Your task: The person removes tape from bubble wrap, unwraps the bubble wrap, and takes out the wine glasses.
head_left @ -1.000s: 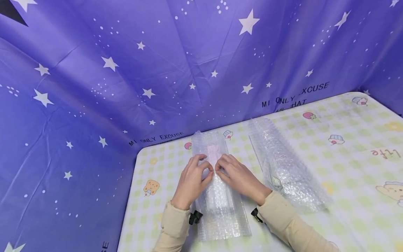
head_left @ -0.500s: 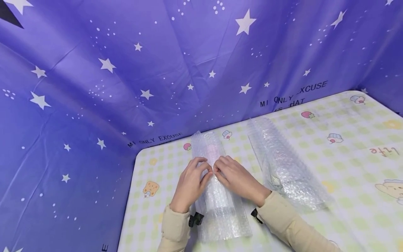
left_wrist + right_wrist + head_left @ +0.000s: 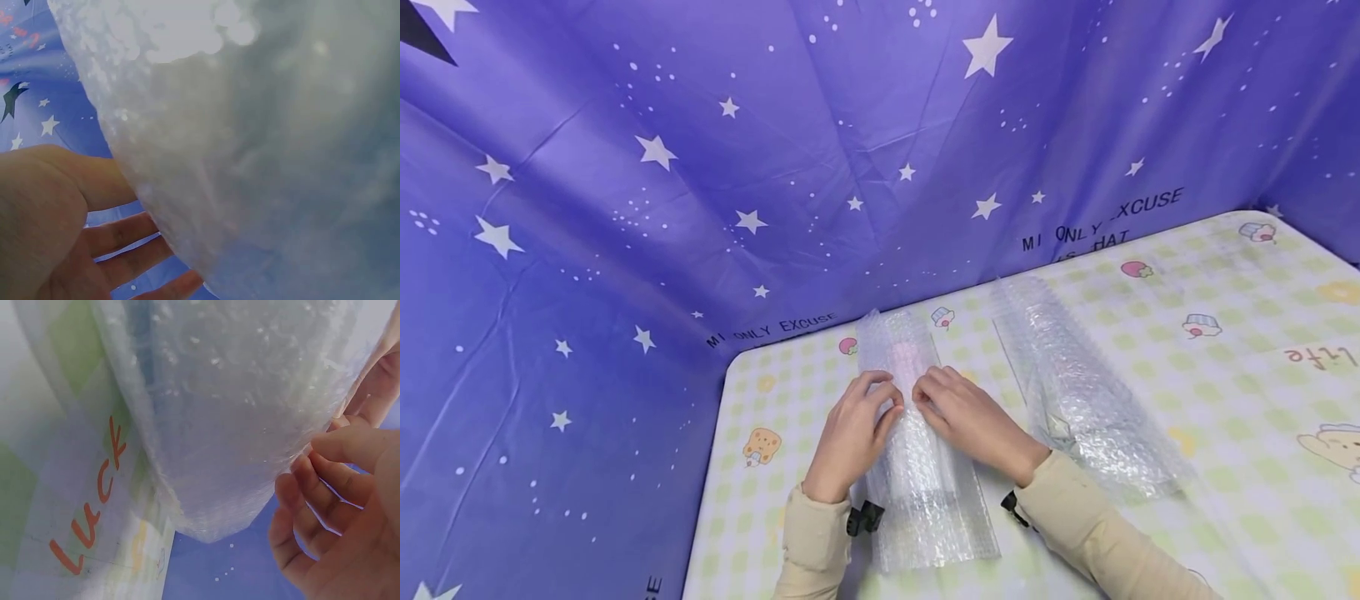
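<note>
A long bubble wrap package [image 3: 928, 517] lies on the table in front of the person, with a pinkish thing [image 3: 907, 358] showing blurrily through its far part. At the package's middle, the left hand [image 3: 853, 429] pinches the bubble wrap from the left, thumb and index finger bent toward each other. Facing it, the right hand [image 3: 966, 421] pinches the wrap from the right, a small gap from the left fingertips. In the right wrist view, the right thumb and fingers [image 3: 331, 500] meet at the wrap's upper surface. The left fingertips are partly hidden behind the wrap in the left wrist view.
A second, wider bubble wrap piece [image 3: 1082, 400] lies to the right, close to the right forearm. Under both is a table with a green-and-white checked cloth [image 3: 1262, 400]. A purple star-patterned curtain [image 3: 820, 150] hangs behind and along the left side.
The hands' fingertips, nearly touching before, now stand slightly farther apart over the package. The package and the second bubble wrap piece stay in place.
</note>
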Demonstrator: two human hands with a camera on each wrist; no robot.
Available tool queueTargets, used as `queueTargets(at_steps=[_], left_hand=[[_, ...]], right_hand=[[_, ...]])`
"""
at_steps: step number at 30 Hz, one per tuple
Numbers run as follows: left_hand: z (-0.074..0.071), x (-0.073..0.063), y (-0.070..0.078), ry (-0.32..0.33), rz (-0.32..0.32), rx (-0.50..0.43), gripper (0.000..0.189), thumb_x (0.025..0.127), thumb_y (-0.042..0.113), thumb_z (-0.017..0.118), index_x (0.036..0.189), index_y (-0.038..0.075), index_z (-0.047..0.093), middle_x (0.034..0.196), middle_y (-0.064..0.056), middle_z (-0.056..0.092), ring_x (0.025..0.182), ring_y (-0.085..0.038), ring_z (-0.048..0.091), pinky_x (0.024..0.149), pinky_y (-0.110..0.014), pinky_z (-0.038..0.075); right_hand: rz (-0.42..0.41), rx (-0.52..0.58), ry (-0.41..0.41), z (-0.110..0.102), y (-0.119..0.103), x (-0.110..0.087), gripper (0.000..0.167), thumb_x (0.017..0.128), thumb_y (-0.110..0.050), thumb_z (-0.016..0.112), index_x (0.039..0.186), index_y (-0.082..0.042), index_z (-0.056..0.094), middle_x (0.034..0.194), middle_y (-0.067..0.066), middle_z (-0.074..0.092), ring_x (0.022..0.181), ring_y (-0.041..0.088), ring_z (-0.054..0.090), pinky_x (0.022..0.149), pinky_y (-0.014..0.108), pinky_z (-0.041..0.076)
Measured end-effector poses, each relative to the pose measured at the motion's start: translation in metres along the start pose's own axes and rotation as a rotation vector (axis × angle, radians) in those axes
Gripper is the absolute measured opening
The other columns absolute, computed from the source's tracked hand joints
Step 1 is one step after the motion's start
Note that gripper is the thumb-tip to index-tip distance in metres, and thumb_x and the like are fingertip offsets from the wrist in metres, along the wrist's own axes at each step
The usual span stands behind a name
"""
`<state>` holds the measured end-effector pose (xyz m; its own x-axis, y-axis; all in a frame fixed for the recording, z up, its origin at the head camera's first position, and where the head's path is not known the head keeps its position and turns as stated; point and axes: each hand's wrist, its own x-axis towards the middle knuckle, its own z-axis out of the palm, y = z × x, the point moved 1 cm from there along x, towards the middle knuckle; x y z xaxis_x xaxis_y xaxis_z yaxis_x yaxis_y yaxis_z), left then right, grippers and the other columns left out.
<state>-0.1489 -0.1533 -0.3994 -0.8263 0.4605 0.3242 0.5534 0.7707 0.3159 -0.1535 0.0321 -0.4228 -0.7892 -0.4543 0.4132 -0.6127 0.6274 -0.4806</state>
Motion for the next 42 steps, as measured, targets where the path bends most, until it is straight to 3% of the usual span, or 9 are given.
queueTargets(at_steps=[8,16,21,25,29,32,42], left_hand=[[-0.002,0.000,-0.002,-0.006,-0.022,0.010,0.006,0.094,0.016,0.069,0.090,0.017,0.065,0.127,-0.006,0.062,0.110,-0.025,0.061,0.086,-0.038,0.054],[-0.005,-0.001,-0.003,0.001,-0.019,-0.015,0.005,0.094,0.016,0.068,0.091,0.016,0.064,0.127,-0.007,0.062,0.111,-0.026,0.061,0.085,-0.038,0.054],[-0.008,0.000,-0.003,0.008,-0.029,-0.041,0.005,0.096,0.017,0.067,0.092,0.017,0.063,0.128,-0.006,0.061,0.107,-0.024,0.061,0.079,-0.037,0.054],[-0.009,-0.001,-0.005,0.003,-0.058,-0.086,0.005,0.097,0.021,0.064,0.094,0.018,0.063,0.131,-0.004,0.060,0.112,-0.024,0.060,0.080,-0.038,0.054],[-0.011,-0.002,-0.005,-0.007,-0.086,-0.140,0.005,0.098,0.020,0.063,0.094,0.018,0.061,0.132,-0.004,0.059,0.123,-0.025,0.057,0.091,-0.042,0.054],[-0.011,-0.002,-0.004,-0.018,-0.098,-0.158,0.007,0.098,0.021,0.064,0.093,0.017,0.060,0.133,-0.005,0.059,0.126,-0.026,0.055,0.095,-0.044,0.052],[-0.010,-0.006,-0.005,0.001,-0.105,-0.155,0.024,0.090,0.028,0.075,0.096,0.013,0.057,0.133,-0.006,0.058,0.124,-0.026,0.055,0.092,-0.043,0.052]], right_hand=[[-0.051,-0.067,-0.005,0.001,0.000,0.001,0.014,0.099,-0.011,0.058,0.086,-0.014,0.054,0.082,-0.007,0.045,0.078,0.010,0.043,0.076,0.030,0.046],[-0.028,0.074,-0.022,0.000,-0.002,0.001,0.017,0.097,-0.009,0.057,0.084,-0.016,0.048,0.077,-0.009,0.041,0.077,0.009,0.042,0.066,0.022,0.039],[0.039,0.135,-0.045,-0.002,-0.002,0.001,0.010,0.097,-0.019,0.063,0.096,-0.014,0.055,0.082,-0.008,0.046,0.075,0.006,0.044,0.065,0.023,0.043],[0.060,0.120,-0.077,-0.002,-0.001,-0.001,0.028,0.095,-0.032,0.068,0.110,-0.012,0.055,0.088,-0.007,0.049,0.077,0.006,0.046,0.068,0.025,0.045],[0.075,0.115,-0.093,-0.003,-0.001,-0.003,0.037,0.093,-0.038,0.070,0.116,-0.012,0.056,0.093,-0.006,0.050,0.081,0.008,0.047,0.071,0.027,0.047],[0.092,0.113,-0.109,-0.004,-0.001,-0.004,0.042,0.091,-0.042,0.070,0.118,-0.012,0.057,0.095,-0.005,0.051,0.084,0.008,0.049,0.073,0.028,0.048],[0.117,0.086,-0.100,-0.006,-0.002,-0.004,0.050,0.087,-0.047,0.073,0.117,-0.009,0.060,0.105,0.000,0.052,0.091,0.013,0.051,0.080,0.035,0.052]])
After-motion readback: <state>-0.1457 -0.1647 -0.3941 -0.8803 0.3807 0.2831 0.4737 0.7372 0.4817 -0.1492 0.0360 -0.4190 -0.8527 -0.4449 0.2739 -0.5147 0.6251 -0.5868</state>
